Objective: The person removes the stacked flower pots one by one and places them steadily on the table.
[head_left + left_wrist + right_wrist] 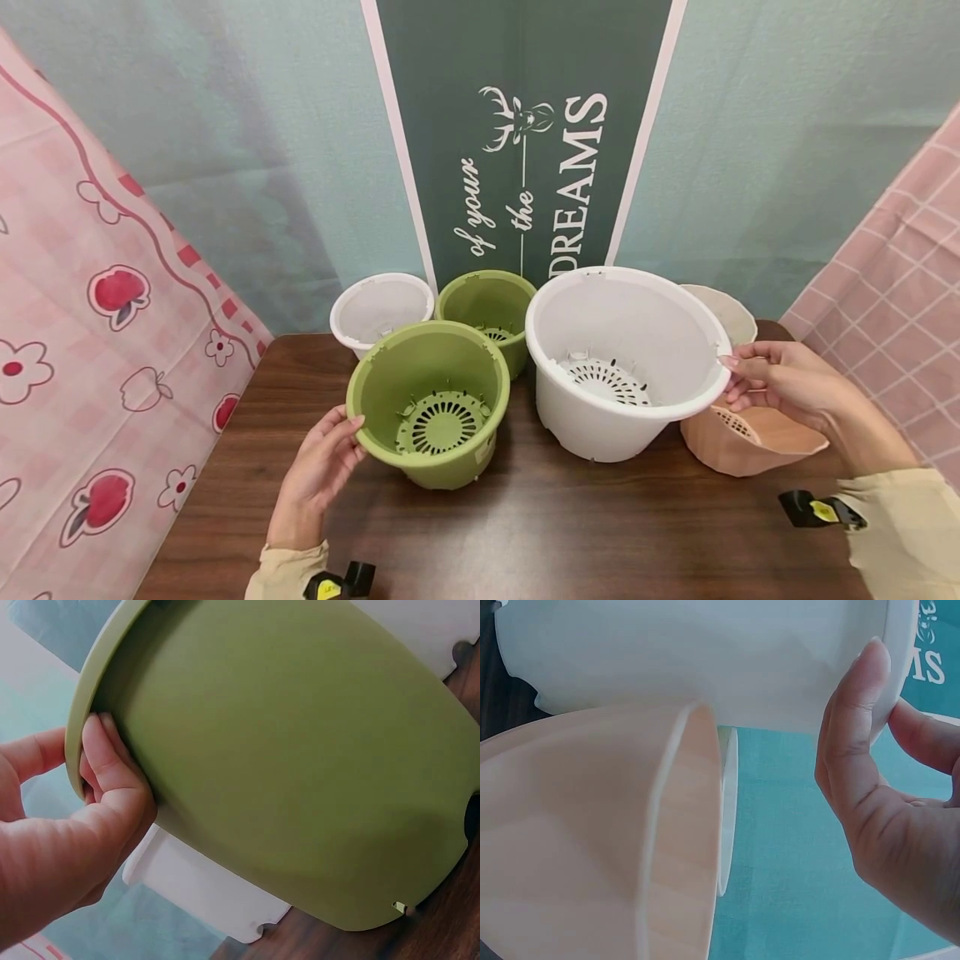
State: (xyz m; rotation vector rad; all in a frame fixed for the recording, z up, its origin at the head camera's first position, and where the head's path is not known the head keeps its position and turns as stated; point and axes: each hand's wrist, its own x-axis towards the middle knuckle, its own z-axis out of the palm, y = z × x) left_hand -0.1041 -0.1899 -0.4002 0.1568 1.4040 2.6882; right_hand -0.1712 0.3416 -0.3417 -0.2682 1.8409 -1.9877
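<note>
My left hand [322, 462] pinches the near left rim of a green plastic flowerpot [427, 467], thumb on the inside and fingers under the lip. In the left wrist view the fingers tuck beneath that rim, against the green wall [285, 765]. On the right, my right hand [791, 383] pinches the right rim of a large white flowerpot [600, 425], thumb over the edge and fingers outside. Both pots have slotted drainage bottoms. The right wrist view shows the white pot's side [690, 660] above a peach pot [577, 832].
Behind stand a smaller white pot [382, 308] and another green pot [487, 304]. A peach pot [727, 450] and a cream pot [723, 312] are at the right, partly hidden by the large white pot and my right hand. Cloth curtains [247, 167] border the brown table [570, 533].
</note>
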